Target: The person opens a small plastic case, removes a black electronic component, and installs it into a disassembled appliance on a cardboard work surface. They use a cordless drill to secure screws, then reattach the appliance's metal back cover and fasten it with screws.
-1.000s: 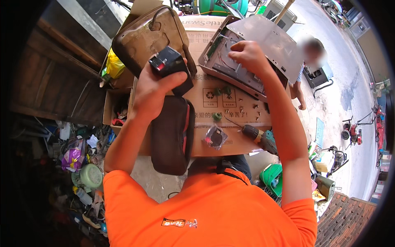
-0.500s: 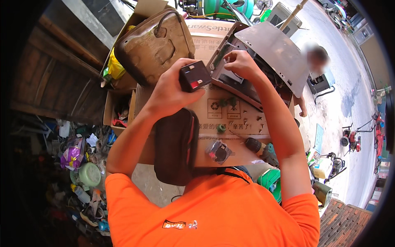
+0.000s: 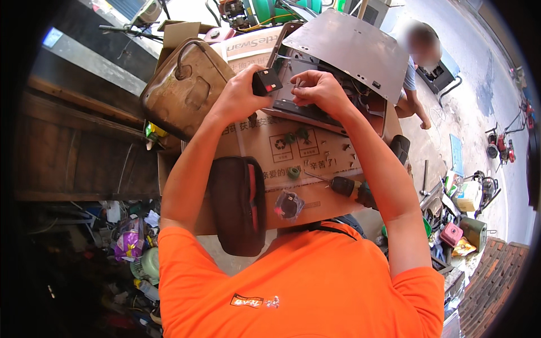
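Observation:
My left hand [image 3: 236, 96] grips a small black battery [image 3: 266, 82], a block with metal tabs and a red mark on its upper end. It holds the battery beside the left edge of an open metal housing [image 3: 338, 123]. My right hand [image 3: 322, 94] is over the housing, thumb and fingers pinched on a small pale piece [image 3: 298, 83], too small to name. A grey sheet-metal panel [image 3: 346, 50] slants over the housing's far side and hides part of the inside. Thin wires show within.
On the cardboard box [image 3: 265, 169] lie a cordless drill [image 3: 345, 188], loose screws, a green ring [image 3: 293, 172], a bagged part [image 3: 288, 205] and a black zip case [image 3: 231, 197]. A dirty tan cover [image 3: 160, 96] leans at left. Another person [image 3: 418, 110] is beyond the housing.
The view has shifted. The battery has turned in my left hand and is closer to my right hand. My right hand has drawn back a little from the housing's far left corner, still pinched.

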### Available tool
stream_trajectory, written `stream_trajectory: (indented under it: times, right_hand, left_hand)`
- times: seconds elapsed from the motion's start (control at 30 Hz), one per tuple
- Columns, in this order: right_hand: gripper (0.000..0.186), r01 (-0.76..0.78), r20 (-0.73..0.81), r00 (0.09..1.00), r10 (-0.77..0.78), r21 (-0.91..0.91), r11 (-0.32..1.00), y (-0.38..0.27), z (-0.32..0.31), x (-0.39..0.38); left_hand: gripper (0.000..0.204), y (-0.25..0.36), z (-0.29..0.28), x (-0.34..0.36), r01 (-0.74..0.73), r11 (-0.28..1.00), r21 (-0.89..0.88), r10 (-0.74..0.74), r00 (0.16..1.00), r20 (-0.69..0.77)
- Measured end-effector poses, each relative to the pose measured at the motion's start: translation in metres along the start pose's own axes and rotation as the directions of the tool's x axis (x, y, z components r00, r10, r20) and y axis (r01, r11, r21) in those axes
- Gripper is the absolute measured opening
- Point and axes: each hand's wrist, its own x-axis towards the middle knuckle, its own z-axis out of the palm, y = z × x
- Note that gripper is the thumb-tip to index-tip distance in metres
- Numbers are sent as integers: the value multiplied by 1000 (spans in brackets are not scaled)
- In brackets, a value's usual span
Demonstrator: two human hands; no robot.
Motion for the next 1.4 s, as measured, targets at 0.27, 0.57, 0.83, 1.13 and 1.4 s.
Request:
stream_trajectory:
  times: [0.27,0.57,0.83,1.13,1.4]
  right_hand:
    - [44,-10,31,1000,4,196,981,5,-10,1]
    - [27,42,-16,999,-42,36,998,-3,0,-3]
    - [18,136,-49,989,-136,-2,991,7,-1,2]
    - [12,213,-137,967,-216,-37,976,10,1,3]
    - [11,224,-184,952,-245,-130,966,9,7,-1]
  left_hand:
    - [59,-2,-5,16,89,993,78,-93,995,47]
    - [57,-4,2,23,11,991,135,-26,994,106]
    - [58,1,6,31,-14,987,160,-17,981,191]
    - [58,-2,8,44,-125,978,167,60,935,351]
    - [57,-3,8,48,-137,979,153,68,920,387]
